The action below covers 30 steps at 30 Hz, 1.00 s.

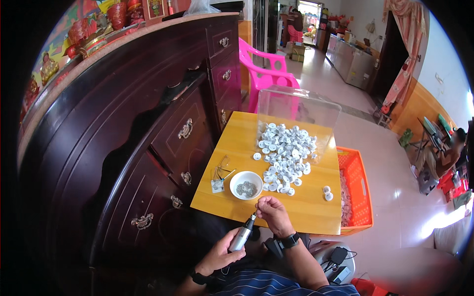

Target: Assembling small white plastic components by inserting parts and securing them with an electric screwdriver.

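My left hand (224, 250) is wrapped round a silver and black pen-shaped electric screwdriver (240, 240), its tip pointing up and away from me. Right at that tip, the fingers of my right hand (275, 214) are pinched together; whatever they hold is too small to make out. Just beyond my hands, a white bowl (247, 175) with small metal pieces (246, 188) in it stands on the yellow wooden table (217, 148). Behind the bowl lies a heap of small round white plastic parts (284, 167), spilling out of a clear plastic box (323, 109).
Two white parts (328, 193) sit apart at the table's right. Left of the bowl are thin wiry items and a small packet (217, 186). An orange crate (363, 197) adjoins the table's right edge. A dark wooden cabinet (128, 113) borders the left; a pink chair (266, 74) stands behind.
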Motion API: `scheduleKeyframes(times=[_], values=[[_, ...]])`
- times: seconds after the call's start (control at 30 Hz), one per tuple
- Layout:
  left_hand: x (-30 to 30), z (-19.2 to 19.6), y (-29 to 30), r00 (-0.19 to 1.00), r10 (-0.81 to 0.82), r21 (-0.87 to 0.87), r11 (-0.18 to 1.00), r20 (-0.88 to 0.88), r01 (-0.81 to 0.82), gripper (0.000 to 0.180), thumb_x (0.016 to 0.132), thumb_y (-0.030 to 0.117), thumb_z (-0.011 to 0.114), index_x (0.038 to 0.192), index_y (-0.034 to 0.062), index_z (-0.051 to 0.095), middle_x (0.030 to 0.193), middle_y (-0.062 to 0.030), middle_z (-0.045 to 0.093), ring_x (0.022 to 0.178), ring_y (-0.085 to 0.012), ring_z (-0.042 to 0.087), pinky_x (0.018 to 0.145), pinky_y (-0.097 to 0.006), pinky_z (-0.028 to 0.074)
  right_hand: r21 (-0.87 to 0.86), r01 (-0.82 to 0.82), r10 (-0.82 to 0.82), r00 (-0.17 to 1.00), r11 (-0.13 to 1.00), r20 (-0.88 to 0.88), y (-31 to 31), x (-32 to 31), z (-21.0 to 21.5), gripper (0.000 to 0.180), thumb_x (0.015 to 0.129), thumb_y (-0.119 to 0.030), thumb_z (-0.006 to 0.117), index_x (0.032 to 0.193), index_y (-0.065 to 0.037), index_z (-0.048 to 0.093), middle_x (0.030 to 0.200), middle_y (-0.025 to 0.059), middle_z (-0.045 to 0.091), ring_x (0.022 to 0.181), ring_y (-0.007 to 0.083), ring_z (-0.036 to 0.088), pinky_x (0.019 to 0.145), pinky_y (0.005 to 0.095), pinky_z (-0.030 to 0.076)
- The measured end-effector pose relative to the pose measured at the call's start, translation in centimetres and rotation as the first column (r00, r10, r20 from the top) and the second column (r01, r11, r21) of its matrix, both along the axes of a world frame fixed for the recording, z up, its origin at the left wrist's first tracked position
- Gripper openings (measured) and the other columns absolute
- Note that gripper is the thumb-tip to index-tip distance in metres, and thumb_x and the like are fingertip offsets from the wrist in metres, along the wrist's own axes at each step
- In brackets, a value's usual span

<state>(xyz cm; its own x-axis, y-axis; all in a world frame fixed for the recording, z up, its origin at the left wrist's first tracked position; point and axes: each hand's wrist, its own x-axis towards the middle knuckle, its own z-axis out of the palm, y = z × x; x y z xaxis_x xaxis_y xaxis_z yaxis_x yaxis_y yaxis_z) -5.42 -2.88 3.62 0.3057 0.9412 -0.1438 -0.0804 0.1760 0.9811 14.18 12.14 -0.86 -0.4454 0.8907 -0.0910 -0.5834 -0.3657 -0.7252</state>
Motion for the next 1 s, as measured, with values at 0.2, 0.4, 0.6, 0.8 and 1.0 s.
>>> scheduleKeyframes(times=[0.2,0.4,0.6,0.8,1.0], values=[[0.9,-0.5,-0.8,0.994,-0.036,-0.137,0.989,0.108,0.051,0.069,0.095,0.012,0.067,0.154,0.0019,0.033,0.100,-0.0071,0.061,0.080,-0.0109,0.061,0.070,-0.024,0.052,0.016,0.049,-0.050,0.998,0.999,0.034,-1.6,1.4,-1.1,0.003,0.101,-0.007,0.064,0.102,-0.004,0.065,0.095,0.0054,0.067,0.077,0.0115,0.064,0.072,0.0254,0.053],[1.4,0.1,-0.8,0.957,-0.057,-0.212,0.970,0.284,0.121,0.070,0.093,0.016,0.068,0.153,0.0020,0.034,0.100,-0.0086,0.062,0.078,-0.0121,0.062,0.068,-0.025,0.052,0.026,0.020,-0.019,0.999,0.999,-0.048,-2.6,3.0,-1.7,0.010,0.100,-0.009,0.066,0.109,-0.006,0.065,0.096,0.0039,0.069,0.082,0.0105,0.066,0.076,0.0249,0.055],[2.9,-0.3,-0.9,0.995,-0.038,-0.074,0.996,0.088,0.044,0.067,0.095,0.010,0.067,0.153,0.0014,0.034,0.098,-0.0069,0.061,0.077,-0.0109,0.061,0.067,-0.025,0.052,0.029,0.087,-0.090,0.988,0.996,0.127,-2.4,3.6,0.5,0.018,0.101,-0.012,0.066,0.117,-0.005,0.065,0.105,0.0049,0.071,0.084,0.0124,0.067,0.077,0.0260,0.056],[3.2,0.2,-0.7,0.998,-0.051,-0.019,0.998,0.039,0.051,0.068,0.095,0.011,0.067,0.153,0.0011,0.034,0.095,-0.0053,0.060,0.076,-0.0103,0.059,0.067,-0.025,0.052,0.396,0.254,-0.436,0.756,0.883,0.488,3.2,8.0,-2.5,0.024,0.094,-0.012,0.071,0.116,-0.005,0.067,0.108,0.0058,0.073,0.084,0.0155,0.069,0.074,0.0293,0.056],[2.8,-0.3,-0.9,0.999,-0.037,-0.040,0.998,0.015,0.038,0.068,0.095,0.012,0.067,0.153,0.0014,0.034,0.094,-0.0042,0.059,0.076,-0.0098,0.058,0.067,-0.024,0.051,0.731,-0.050,-0.725,0.094,0.681,0.682,5.6,8.3,-1.3,0.028,0.084,-0.018,0.074,0.111,-0.011,0.071,0.108,0.0156,0.071,0.089,0.0315,0.071,0.077,0.0421,0.057]])
